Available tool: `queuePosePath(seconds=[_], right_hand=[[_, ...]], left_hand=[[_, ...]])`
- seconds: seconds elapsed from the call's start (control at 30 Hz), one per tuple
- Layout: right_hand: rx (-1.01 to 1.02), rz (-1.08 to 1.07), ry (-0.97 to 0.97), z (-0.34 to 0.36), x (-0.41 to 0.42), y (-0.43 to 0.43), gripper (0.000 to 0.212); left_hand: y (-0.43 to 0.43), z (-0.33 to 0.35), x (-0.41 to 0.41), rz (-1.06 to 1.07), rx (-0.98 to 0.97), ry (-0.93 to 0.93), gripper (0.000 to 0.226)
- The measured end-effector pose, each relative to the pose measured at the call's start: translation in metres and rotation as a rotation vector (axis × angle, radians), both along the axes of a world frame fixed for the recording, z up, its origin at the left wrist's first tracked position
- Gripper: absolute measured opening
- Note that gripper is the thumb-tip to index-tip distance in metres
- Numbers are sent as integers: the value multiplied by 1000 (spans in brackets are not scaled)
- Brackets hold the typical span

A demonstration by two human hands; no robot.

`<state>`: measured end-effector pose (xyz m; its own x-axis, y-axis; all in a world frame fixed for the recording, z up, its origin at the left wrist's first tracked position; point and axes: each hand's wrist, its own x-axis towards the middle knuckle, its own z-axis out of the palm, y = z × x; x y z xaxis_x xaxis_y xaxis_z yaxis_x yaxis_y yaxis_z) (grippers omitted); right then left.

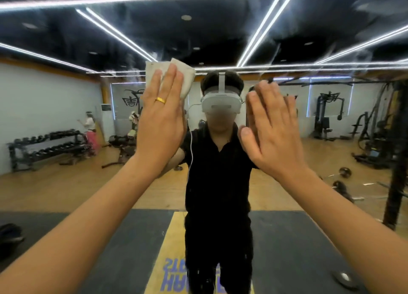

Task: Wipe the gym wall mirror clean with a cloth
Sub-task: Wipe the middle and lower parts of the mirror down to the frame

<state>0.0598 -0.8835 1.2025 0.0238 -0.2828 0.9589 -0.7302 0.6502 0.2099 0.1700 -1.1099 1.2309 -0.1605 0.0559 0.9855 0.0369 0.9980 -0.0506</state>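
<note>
The wall mirror [287, 40] fills the whole view, with hazy smears across its upper part. My left hand [162, 119] lies flat with straight fingers and presses a folded off-white cloth [187, 77] against the glass at upper centre-left; the cloth sticks out above and to the right of my fingertips. A gold ring sits on one finger of that hand. My right hand [271, 128] is raised beside it at centre-right, fingers straight and together, palm toward the glass, holding nothing. Whether it touches the mirror I cannot tell.
The mirror reflects a person in black clothes with a white headset [220, 104] between my hands, a dumbbell rack [48, 148] at left, weight machines [326, 117] at right, a barbell [344, 176] on the wooden floor and other people at the far left.
</note>
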Motion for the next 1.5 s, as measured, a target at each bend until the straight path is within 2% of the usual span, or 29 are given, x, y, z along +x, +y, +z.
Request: queuePosePath(seconds=[0.07,0.17,0.37,0.43,0.6,0.7,0.77,0.97,1.03,1.2,1.3,1.5], right_hand=[[26,-29,32,4,3,-17,70],[-7,-91,52,3,1,-28,69],[-20,-60,64,3,0,-28,67],[-23,-74,74,2,-1,-24,67],[-19,-85,54,2,2,-30,69],[-21,-79,47,3,3,-31,68],[-21,-84,45,2,2,-29,68],[-10,-95,45,2,2,-28,68],[-10,-106,43,2,2,-27,68],[-5,-114,35,1,3,-27,68],[-19,-113,46,1,3,-28,68],[-37,-94,42,0,3,-27,68]], left_hand=[[8,3,-5,4,-11,23,54],[24,16,-18,-2,-126,21,56],[43,51,-36,-5,-299,-11,56],[33,47,-32,-21,-248,2,55],[-16,-8,7,-26,93,-1,55],[-15,-9,8,-11,173,29,56],[4,10,-2,-27,153,36,57],[11,33,-13,3,-103,-16,55],[-5,24,-1,31,-100,-38,54],[-40,-25,29,77,42,-44,53],[-29,-13,22,60,75,-34,55],[5,38,-5,-6,-143,-54,55]])
